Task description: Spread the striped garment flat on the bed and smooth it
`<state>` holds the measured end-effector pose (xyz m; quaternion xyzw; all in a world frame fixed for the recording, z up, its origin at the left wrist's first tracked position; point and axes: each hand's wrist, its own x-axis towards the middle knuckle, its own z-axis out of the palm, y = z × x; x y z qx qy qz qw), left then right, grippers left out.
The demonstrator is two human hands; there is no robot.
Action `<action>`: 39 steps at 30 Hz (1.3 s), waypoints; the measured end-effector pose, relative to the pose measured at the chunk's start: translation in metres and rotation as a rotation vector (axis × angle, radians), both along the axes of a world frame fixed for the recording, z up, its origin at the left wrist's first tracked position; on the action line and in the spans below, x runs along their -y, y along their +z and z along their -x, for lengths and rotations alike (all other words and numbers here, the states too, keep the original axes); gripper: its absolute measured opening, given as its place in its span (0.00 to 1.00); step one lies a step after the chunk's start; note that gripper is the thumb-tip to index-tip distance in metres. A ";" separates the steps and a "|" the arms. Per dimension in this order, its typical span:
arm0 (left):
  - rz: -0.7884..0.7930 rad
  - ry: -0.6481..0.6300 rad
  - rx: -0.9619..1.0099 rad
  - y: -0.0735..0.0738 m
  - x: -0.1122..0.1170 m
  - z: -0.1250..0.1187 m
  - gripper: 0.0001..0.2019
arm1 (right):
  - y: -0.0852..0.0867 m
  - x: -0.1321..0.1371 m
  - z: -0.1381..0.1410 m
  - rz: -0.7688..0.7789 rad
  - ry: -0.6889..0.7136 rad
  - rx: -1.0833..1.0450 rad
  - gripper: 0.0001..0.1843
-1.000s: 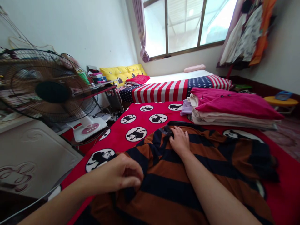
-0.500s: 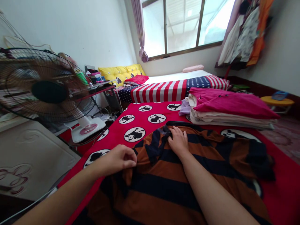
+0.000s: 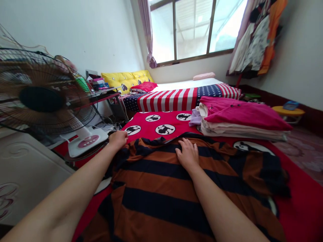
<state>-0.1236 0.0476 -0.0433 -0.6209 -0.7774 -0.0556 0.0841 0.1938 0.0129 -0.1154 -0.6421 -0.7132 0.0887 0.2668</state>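
A brown and navy striped shirt lies spread over a red cloth printed with black monkeys in white ovals. At its upper left, my left hand is closed, gripping the shirt near the shoulder and drawing the fabric taut. My right hand rests flat near the collar, palm down with fingers apart, pressing on the cloth. The right sleeve end lies loosely bunched on the red cloth. My forearms cover parts of the shirt body, and its lower edge runs out of view.
Just beyond the shirt on the right sits a stack of folded clothes, pink on top. A standing fan is close on the left. Behind are a bed and a window; a yellow stool stands at the right.
My left hand has moved up and left with the shirt's shoulder, so the bunched fabric there is now spread flatter. My right hand stays near the collar. The view has shifted slightly.
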 end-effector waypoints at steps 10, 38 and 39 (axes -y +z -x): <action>0.165 -0.571 0.317 0.009 -0.007 -0.095 0.22 | 0.000 0.000 0.000 0.013 0.002 -0.014 0.24; 0.067 -0.183 0.183 -0.023 0.004 -0.080 0.11 | 0.002 0.003 0.001 0.016 0.000 -0.026 0.23; 0.057 -0.188 0.216 -0.029 0.003 -0.076 0.11 | 0.002 0.003 0.000 0.014 0.001 -0.025 0.24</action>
